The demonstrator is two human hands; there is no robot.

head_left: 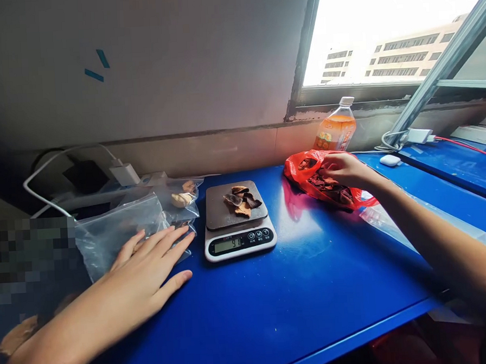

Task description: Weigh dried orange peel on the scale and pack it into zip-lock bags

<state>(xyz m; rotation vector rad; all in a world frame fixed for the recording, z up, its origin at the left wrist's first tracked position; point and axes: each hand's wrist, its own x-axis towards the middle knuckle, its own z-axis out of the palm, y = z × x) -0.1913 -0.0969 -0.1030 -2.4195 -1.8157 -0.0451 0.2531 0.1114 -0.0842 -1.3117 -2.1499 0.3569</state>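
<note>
The red bag (295, 178) lies right of the scale (218, 211), mouth up, long axis slanting from far left to near right. My right hand (344, 168) curls over its opening, grip unclear; my left hand (152, 265) spreads open by a clear bag (121, 223).

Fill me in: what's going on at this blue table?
The person's right hand is at the open red bag, over the dark dried pieces inside; whether it grips one is unclear. The left hand is spread over clear plastic bags. Between the hands, a digital scale bears a few dried slices, its display showing digits. An orange-drink bottle stands behind the red bag.
</note>
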